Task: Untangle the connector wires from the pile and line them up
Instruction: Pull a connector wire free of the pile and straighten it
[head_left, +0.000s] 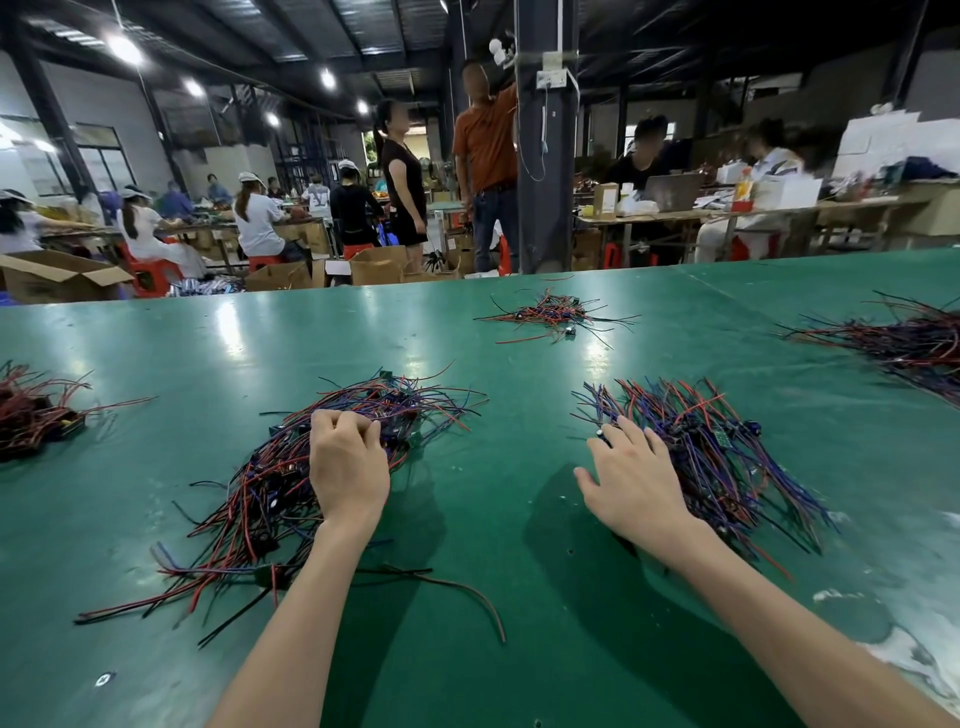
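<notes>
A: While the left hand (348, 462) sits on the tangled pile (260, 499), centre-left on the green table (467, 338), its fingers are curled down tight round a few red and blue strands at the pile's far side.

B: And the right hand (636, 480)?

A: Flat and spread, fingers straight, gripping nothing. It's resting on the near-left edge of the lined-up bundle (727, 447), where the wires run roughly parallel.

B: Are the two lots touching?

A: No, apart, with green table between them. Farther back there's a small heap (556, 314), plus a right-edge heap (904, 343) and a left-edge heap (31, 410).
</notes>
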